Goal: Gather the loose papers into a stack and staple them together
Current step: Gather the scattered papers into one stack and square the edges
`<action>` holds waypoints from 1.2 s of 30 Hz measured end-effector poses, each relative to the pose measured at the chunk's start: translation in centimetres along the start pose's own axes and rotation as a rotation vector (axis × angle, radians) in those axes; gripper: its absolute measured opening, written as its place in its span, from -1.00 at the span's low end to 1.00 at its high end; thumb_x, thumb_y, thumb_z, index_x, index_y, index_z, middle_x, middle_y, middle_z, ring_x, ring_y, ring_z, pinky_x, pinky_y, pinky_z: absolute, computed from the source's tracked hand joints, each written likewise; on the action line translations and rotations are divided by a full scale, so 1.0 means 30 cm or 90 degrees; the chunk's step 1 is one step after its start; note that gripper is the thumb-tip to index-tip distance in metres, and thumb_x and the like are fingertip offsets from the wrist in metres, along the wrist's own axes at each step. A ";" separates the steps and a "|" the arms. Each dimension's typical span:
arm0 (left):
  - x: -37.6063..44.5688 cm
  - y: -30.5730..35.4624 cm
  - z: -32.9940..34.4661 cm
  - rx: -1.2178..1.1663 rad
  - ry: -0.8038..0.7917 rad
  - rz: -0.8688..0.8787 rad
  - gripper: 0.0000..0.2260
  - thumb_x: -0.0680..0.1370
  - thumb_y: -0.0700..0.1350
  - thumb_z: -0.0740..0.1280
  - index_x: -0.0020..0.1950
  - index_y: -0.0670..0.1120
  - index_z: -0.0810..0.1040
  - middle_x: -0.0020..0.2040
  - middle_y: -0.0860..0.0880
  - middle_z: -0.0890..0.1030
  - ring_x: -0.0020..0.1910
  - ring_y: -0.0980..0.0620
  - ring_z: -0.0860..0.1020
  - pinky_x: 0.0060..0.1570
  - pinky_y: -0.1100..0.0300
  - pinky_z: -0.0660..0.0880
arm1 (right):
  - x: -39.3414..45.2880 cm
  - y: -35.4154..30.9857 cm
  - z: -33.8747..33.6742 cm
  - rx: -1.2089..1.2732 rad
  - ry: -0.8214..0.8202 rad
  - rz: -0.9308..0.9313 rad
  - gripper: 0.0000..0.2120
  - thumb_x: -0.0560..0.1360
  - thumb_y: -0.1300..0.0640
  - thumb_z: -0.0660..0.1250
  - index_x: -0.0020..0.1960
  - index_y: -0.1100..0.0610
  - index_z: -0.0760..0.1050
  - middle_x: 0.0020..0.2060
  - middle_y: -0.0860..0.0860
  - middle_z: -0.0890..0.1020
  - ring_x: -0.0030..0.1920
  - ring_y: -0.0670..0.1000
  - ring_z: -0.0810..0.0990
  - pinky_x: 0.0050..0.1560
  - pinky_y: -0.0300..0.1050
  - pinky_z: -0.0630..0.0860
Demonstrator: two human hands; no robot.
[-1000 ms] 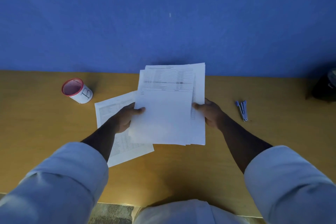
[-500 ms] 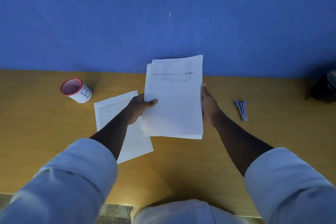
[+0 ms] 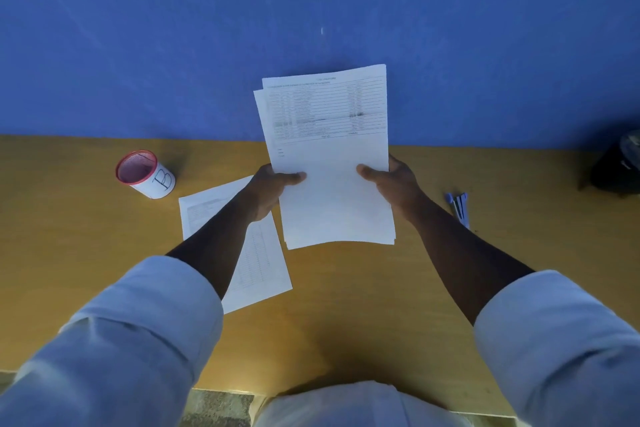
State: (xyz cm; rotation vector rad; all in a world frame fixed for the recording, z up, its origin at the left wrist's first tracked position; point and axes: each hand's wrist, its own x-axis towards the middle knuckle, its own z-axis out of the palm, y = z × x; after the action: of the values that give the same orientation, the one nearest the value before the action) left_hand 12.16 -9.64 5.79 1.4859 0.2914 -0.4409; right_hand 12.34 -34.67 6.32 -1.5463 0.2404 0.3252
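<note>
I hold a stack of white papers [image 3: 329, 156] upright above the wooden table [image 3: 346, 305], printed table at its top. My left hand [image 3: 270, 187] grips the stack's left edge, thumb on the front. My right hand [image 3: 391, 184] grips the right edge the same way. The sheets are nearly aligned, with one edge peeking out at the upper left. One loose printed sheet [image 3: 256, 267] lies flat on the table under my left forearm. A small blue stapler [image 3: 459, 206] lies on the table to the right of my right wrist.
A white cup with a red rim marked "B" [image 3: 145, 173] stands at the left rear. A dark object [image 3: 616, 166] sits at the far right edge. A blue wall [image 3: 207, 28] rises behind the table. The table's front edge runs close to my body.
Both hands lifted the stack higher and tilted it upright. The fanned sheets came together into a tidier pile. My right hand shifted from behind the edge to gripping it with the thumb in front.
</note>
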 end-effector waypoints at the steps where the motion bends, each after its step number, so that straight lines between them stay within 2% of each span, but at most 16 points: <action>1: 0.003 0.002 0.007 0.003 0.017 0.009 -0.58 0.49 -0.22 0.46 0.33 -0.05 0.50 0.23 -0.06 0.62 0.22 -0.16 0.57 0.28 -0.21 0.47 | -0.001 -0.001 0.002 -0.011 0.003 -0.005 -0.77 0.46 0.13 0.48 0.10 -0.03 0.60 0.00 -0.14 0.69 0.08 -0.05 0.66 0.09 -0.14 0.56; 5: 0.009 0.002 0.023 0.011 0.069 0.064 -0.69 0.49 -0.25 0.46 0.19 0.01 0.58 0.19 -0.03 0.65 0.19 -0.12 0.58 0.27 -0.16 0.48 | -0.004 -0.010 0.020 -0.014 0.026 -0.025 -0.78 0.44 0.19 0.47 0.06 -0.02 0.62 0.02 -0.05 0.70 0.08 0.03 0.67 0.16 -0.02 0.58; 9: 0.000 0.008 0.031 0.008 0.089 0.104 -0.65 0.47 -0.31 0.47 0.19 -0.02 0.58 0.16 0.00 0.65 0.16 -0.06 0.59 0.22 -0.06 0.53 | -0.012 -0.021 0.020 -0.010 0.045 -0.026 -0.78 0.42 0.19 0.49 0.05 0.03 0.64 0.00 0.01 0.72 0.06 0.09 0.68 0.14 0.01 0.60; 12: -0.002 0.002 0.018 0.017 0.092 0.122 -0.64 0.45 -0.29 0.50 0.17 0.00 0.56 0.16 -0.03 0.63 0.17 -0.07 0.57 0.16 -0.03 0.56 | -0.021 -0.024 0.014 -0.018 0.056 -0.022 -0.80 0.41 0.19 0.51 0.00 0.02 0.63 -0.09 -0.01 0.71 -0.13 0.02 0.66 -0.07 -0.11 0.60; 15: -0.003 -0.011 0.007 0.044 0.079 0.136 -0.65 0.44 -0.22 0.52 0.13 0.06 0.54 0.18 -0.07 0.60 0.19 -0.11 0.55 0.13 -0.02 0.59 | -0.025 -0.019 0.010 -0.044 0.058 -0.019 -0.83 0.42 0.20 0.50 -0.01 0.05 0.62 -0.21 0.01 0.64 -0.33 -0.06 0.53 -0.27 -0.19 0.48; 20: -0.007 -0.016 0.015 0.110 0.092 0.158 -0.69 0.49 -0.18 0.49 0.14 0.08 0.52 0.15 -0.03 0.60 0.15 -0.07 0.56 0.08 0.03 0.61 | -0.025 -0.013 0.008 -0.057 0.061 -0.023 -0.86 0.44 0.17 0.49 -0.03 0.02 0.62 -0.27 -0.03 0.61 -0.43 -0.13 0.46 -0.39 -0.27 0.43; 22: -0.011 -0.009 0.016 0.104 0.088 0.166 -0.69 0.50 -0.16 0.48 0.19 0.04 0.52 0.16 -0.02 0.60 0.12 -0.04 0.57 0.04 0.10 0.62 | -0.024 -0.016 0.007 -0.061 0.053 -0.032 -0.84 0.46 0.14 0.48 0.04 0.03 0.62 -0.26 -0.04 0.62 -0.46 -0.17 0.47 -0.41 -0.30 0.41; 23: -0.011 -0.004 0.016 0.100 0.082 0.171 -0.70 0.51 -0.14 0.47 0.21 0.02 0.52 0.17 -0.01 0.61 0.12 -0.02 0.58 0.03 0.12 0.62 | -0.021 -0.016 0.005 -0.062 0.051 -0.036 -0.80 0.46 0.12 0.47 0.08 0.04 0.63 -0.24 -0.06 0.64 -0.44 -0.21 0.50 -0.39 -0.33 0.43; 25: -0.012 0.013 0.016 0.096 0.073 0.168 -0.70 0.53 -0.11 0.44 0.25 -0.01 0.54 0.20 0.02 0.63 0.14 0.02 0.60 0.00 0.21 0.60 | -0.018 -0.022 0.001 -0.058 0.053 -0.036 -0.76 0.47 0.11 0.47 0.14 0.06 0.62 -0.15 -0.11 0.67 -0.28 -0.23 0.61 -0.29 -0.37 0.49; 27: -0.015 0.036 0.018 0.079 0.060 0.142 -0.69 0.55 -0.08 0.42 0.29 -0.03 0.57 0.20 0.06 0.65 0.12 0.08 0.63 -0.05 0.30 0.58 | -0.015 -0.030 -0.006 -0.059 0.050 -0.045 -0.74 0.47 0.12 0.47 0.16 0.05 0.60 -0.10 -0.17 0.67 -0.15 -0.24 0.62 -0.24 -0.45 0.49; 29: -0.013 0.051 0.015 0.065 0.035 0.110 -0.71 0.56 -0.08 0.41 0.29 -0.02 0.57 0.16 0.06 0.67 0.04 0.09 0.67 -0.09 0.23 0.60 | -0.012 -0.036 -0.009 -0.073 0.036 -0.042 -0.71 0.47 0.11 0.47 0.18 0.01 0.58 -0.07 -0.21 0.66 -0.09 -0.27 0.61 -0.19 -0.45 0.49; 33: -0.012 0.063 0.018 -0.018 0.011 0.053 -0.70 0.58 -0.10 0.38 0.31 -0.08 0.56 0.17 -0.04 0.68 0.09 -0.08 0.67 0.03 -0.01 0.62 | 0.002 -0.024 -0.017 -0.006 0.012 -0.001 -0.63 0.41 0.11 0.52 0.20 0.03 0.60 0.04 -0.11 0.70 0.07 -0.06 0.67 0.14 -0.10 0.57; 36: -0.023 0.074 0.029 -0.080 0.007 0.005 -0.72 0.60 -0.04 0.34 0.30 -0.05 0.57 0.15 -0.04 0.69 0.07 -0.08 0.68 0.02 -0.04 0.62 | -0.009 -0.025 -0.021 0.062 -0.028 0.004 -0.62 0.45 0.23 0.47 0.25 0.08 0.57 0.09 -0.06 0.69 0.09 -0.06 0.67 0.04 -0.21 0.57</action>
State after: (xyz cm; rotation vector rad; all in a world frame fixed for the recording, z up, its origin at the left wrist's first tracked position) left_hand 12.50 -10.36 8.15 1.3670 0.3166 -0.4010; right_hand 12.38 -35.32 7.10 -1.4405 0.2233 0.3472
